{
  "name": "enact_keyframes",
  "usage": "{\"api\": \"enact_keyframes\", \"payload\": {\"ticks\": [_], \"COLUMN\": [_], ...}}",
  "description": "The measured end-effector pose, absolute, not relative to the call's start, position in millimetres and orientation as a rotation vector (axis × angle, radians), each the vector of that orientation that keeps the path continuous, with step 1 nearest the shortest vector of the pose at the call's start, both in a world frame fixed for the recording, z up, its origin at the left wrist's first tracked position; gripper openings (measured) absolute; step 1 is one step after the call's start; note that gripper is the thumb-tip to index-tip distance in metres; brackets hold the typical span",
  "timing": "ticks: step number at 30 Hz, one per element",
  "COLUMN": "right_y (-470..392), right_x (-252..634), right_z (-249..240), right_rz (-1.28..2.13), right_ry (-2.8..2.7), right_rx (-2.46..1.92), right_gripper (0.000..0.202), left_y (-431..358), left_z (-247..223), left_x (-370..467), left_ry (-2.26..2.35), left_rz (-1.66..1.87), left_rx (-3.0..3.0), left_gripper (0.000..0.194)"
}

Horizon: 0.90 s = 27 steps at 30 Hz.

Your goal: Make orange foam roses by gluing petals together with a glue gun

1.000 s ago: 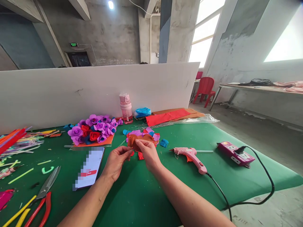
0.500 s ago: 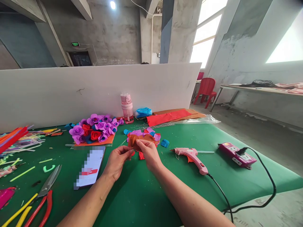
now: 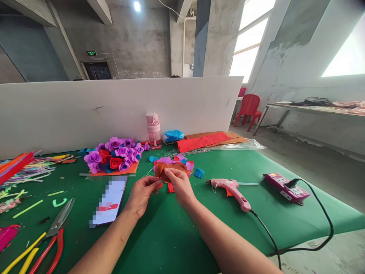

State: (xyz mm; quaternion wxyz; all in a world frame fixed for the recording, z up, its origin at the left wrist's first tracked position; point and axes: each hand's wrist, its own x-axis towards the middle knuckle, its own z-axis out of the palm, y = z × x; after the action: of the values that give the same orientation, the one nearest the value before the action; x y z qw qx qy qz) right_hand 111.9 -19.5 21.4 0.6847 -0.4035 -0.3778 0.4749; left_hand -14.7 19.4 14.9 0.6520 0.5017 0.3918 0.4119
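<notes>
A brown paper petal (image 3: 160,170), curled, is pinched between my two hands above the middle of the table. My left hand (image 3: 142,196) is closed at its lower end, fingertips pressed together. Thumb and fingers of my right hand (image 3: 180,185) grip its right side. A thin pale strand (image 3: 147,173) sticks out to the left of the fingertips; what it belongs to is unclear. Just behind the hands lies a pile of purple, red, blue and brown paper petals (image 3: 182,160), partly hidden by them. One blue petal (image 3: 199,173) lies apart to the right.
Right of my hands lie a pink glue gun (image 3: 232,187) and a purple power strip (image 3: 286,187) with a black cord. To the left are a phone (image 3: 110,203), scissors (image 3: 61,219) and finished paper roses (image 3: 115,156). A pink bottle (image 3: 153,131) stands before the white partition (image 3: 119,110).
The view has shifted very slightly. Both hands keep the same pinch on the brown petal, with no other visible movement.
</notes>
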Motion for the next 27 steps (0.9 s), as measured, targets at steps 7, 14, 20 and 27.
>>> {"api": "enact_keyframes", "payload": {"ticks": [7,14,20,27], "right_y": [-18.6,-18.1,-20.6,-16.0], "right_x": [111.3,112.0,111.3,107.1], "right_z": [20.5,18.5,21.1,14.1], "right_rz": [1.069,1.063,1.121,1.125], "right_ry": [-0.849,-0.871,-0.874,-0.951], "right_rx": [-0.886,-0.918,-0.989,-1.055], "right_gripper": [0.032,0.035,0.047,0.028], "left_y": [19.5,17.0,16.8,19.1], "left_z": [15.0,17.5,18.7,16.6], "left_x": [-14.5,-13.4,-13.1,-14.5], "left_ry": [0.887,0.892,0.867,0.853], "left_rz": [0.925,0.939,0.949,0.981], "left_rx": [1.138,1.106,1.036,0.981], "left_gripper": [0.031,0.031,0.03,0.033]}}
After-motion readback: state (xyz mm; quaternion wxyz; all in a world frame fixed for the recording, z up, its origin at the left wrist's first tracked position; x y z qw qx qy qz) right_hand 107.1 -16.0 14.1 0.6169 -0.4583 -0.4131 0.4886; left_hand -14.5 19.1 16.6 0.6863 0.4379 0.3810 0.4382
